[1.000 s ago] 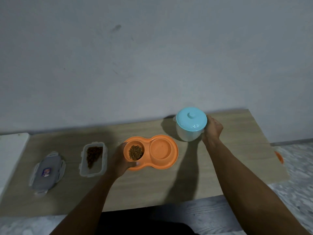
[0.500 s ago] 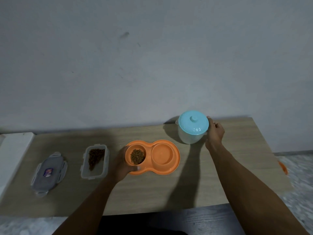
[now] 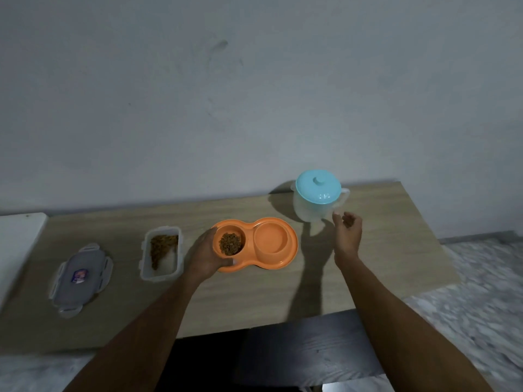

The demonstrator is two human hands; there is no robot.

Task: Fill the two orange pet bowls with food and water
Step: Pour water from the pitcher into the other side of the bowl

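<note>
An orange double pet bowl (image 3: 291, 250) lies on the wooden table (image 3: 254, 295). Its left well holds brown kibble (image 3: 230, 243); the right well (image 3: 271, 241) looks orange and smooth, and I cannot tell if it holds water. My left hand (image 3: 204, 256) grips the bowl's left edge. A clear jug with a light blue lid (image 3: 318, 190) stands behind and to the right of the bowl. My right hand (image 3: 347, 232) hovers just in front of the jug, fingers loosely apart, holding nothing.
A clear plastic container (image 3: 162, 251) with some kibble sits left of the bowl. Its grey clip lid (image 3: 80, 277) lies further left. A white surface (image 3: 17, 239) borders the table's left end. A dark stool (image 3: 305, 355) stands below the front edge.
My right hand has let go of the jug and drawn back toward me. The jug now stands free on the table. The left hand keeps its hold on the bowl.
</note>
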